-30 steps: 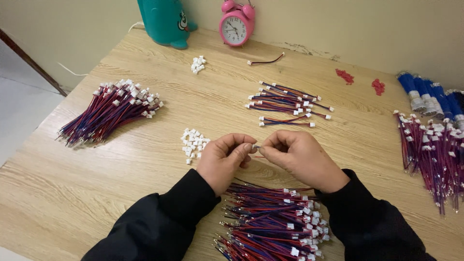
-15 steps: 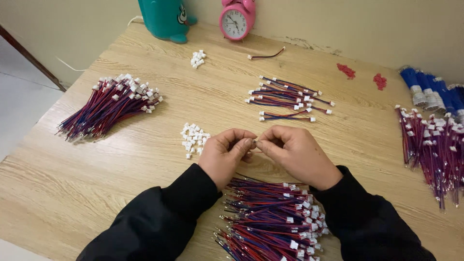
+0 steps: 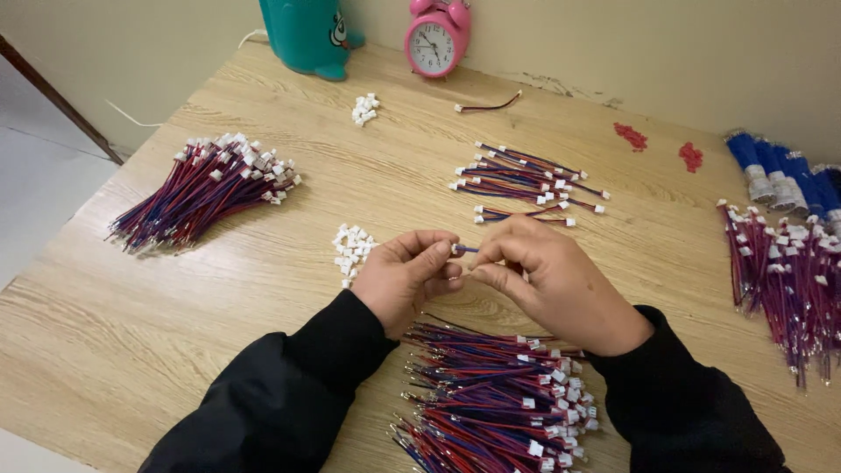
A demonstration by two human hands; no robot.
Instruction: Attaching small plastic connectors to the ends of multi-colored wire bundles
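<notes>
My left hand [image 3: 405, 282] and my right hand [image 3: 552, 282] meet over the middle of the wooden table [image 3: 131, 350]. Between their fingertips they pinch a short red-and-blue wire lead [image 3: 464, 250] with a small white connector at the left end. A small heap of loose white connectors [image 3: 350, 250] lies just left of my left hand. A large pile of red-and-blue leads with white connectors [image 3: 495, 394] sits right below my wrists. Both arms wear black sleeves.
Another bundle of leads [image 3: 201, 188] lies at the left, a smaller spread [image 3: 526, 180] beyond my hands, and a long bundle [image 3: 784, 280] at the right edge. A pink alarm clock [image 3: 435, 39], a teal container [image 3: 307, 35] and blue rolls [image 3: 780, 171] stand at the back.
My hands have stayed together at the same spot, with only small finger movements on the lead. The view has shifted slightly.
</notes>
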